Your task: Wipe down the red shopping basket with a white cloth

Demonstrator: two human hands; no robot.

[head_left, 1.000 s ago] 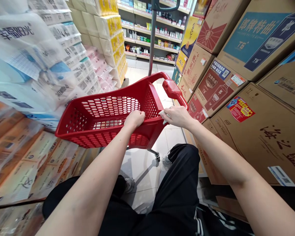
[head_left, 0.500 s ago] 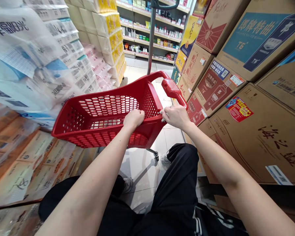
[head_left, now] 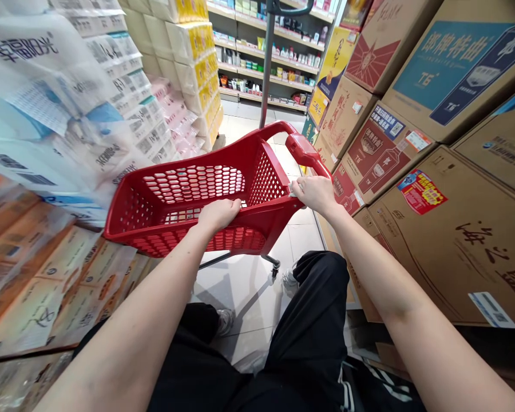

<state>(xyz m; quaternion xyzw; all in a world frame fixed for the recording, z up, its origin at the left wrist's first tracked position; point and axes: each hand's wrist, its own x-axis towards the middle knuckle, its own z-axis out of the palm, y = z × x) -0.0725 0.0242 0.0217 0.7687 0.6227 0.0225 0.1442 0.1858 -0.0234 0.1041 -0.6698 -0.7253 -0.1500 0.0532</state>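
A red plastic shopping cart [head_left: 223, 226] with perforated walls stands crosswise in front of me, its handle at the right end. No goods show in the part of its basket I can see. My left hand [head_left: 220, 214] is closed over the near rim, around the middle of the side. At the corner close to the handle, my right hand [head_left: 314, 193] is wrapped round the rim, fingers over the edge. The cart's handle [head_left: 311, 154] rises just beyond my right hand. One caster [head_left: 275, 270] touches the tiles; the other wheels are hidden.
Stacked cartons [head_left: 467, 240] wall the right side closely. On the left stand packs of tissue paper [head_left: 30, 103] and orange-and-white packages [head_left: 55, 286]. A grey pole [head_left: 267, 68] rises behind the cart. Shelves of toiletries [head_left: 266, 63] stand across the back.
The cart has turned slightly and shifted right, its left end moving away from the tissue packs. My left hand has slid left along the rim; my right hand has moved a little right with the cart.
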